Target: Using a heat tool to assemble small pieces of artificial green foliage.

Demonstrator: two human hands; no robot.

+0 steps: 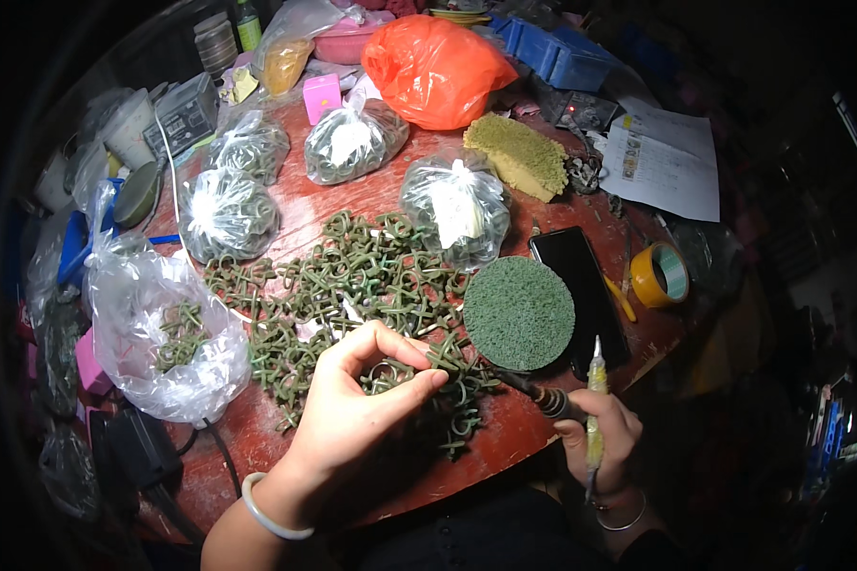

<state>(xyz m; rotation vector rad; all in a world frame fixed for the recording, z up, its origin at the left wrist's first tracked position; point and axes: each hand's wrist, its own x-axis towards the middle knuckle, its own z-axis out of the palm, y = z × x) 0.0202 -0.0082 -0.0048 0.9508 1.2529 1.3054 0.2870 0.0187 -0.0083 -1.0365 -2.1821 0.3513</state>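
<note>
My left hand (357,395) is over a loose pile of small dark-green ring-like pieces (352,285). Its thumb and forefinger are pinched together on one small green piece (457,364), partly lost against the pile. At the table's front edge, my right hand (607,440) grips two slim tools. One is a yellow pen-like tool (596,381), standing nearly upright with a pointed metal tip. The other, a dark-handled tool like a soldering iron (552,402), points left toward the pile. A round green textured pad (519,312) lies just beyond it.
Knotted clear bags of green pieces (455,214) stand behind the pile; an open plastic bag (167,324) sits left. A black phone (581,285), yellow tape roll (659,274) and printed sheet (665,162) lie right. Farther back are a yellow sponge block (514,157) and orange bag (433,71).
</note>
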